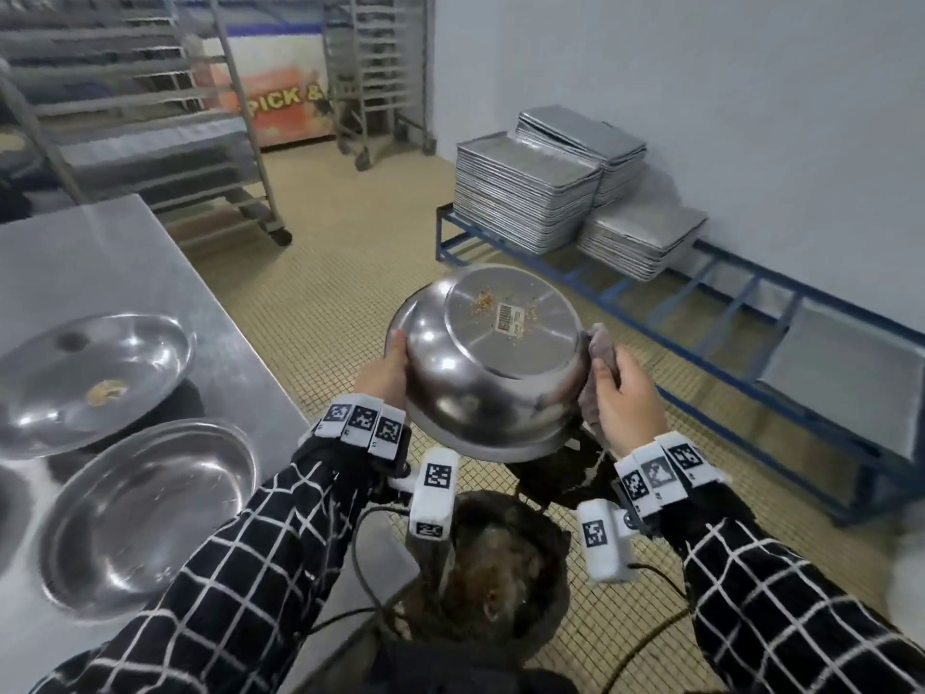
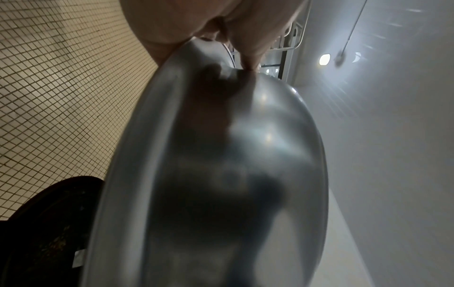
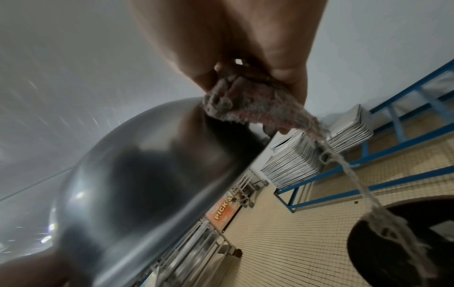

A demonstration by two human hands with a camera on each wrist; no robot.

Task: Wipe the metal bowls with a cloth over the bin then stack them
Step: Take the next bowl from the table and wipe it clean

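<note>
A metal bowl (image 1: 488,355) is held upside down and tilted above the dark bin (image 1: 505,563). Its flat base carries a barcode sticker and brown crumbs. My left hand (image 1: 383,365) grips the bowl's left rim (image 2: 152,116), thumb on the outer wall. My right hand (image 1: 620,388) grips a frayed grey-pink cloth (image 1: 598,353) against the bowl's right side (image 3: 147,174); a loose thread of the cloth (image 3: 245,110) dangles toward the bin (image 3: 405,242). Two more metal bowls (image 1: 95,378) (image 1: 150,513) sit right way up on the steel table, the far one with a bit of brown residue.
The steel table (image 1: 100,252) runs along my left. Stacks of baking trays (image 1: 530,192) sit on a blue low frame (image 1: 701,313) by the right wall. Wheeled tray racks (image 1: 150,117) stand at the back. The floor is small beige tile.
</note>
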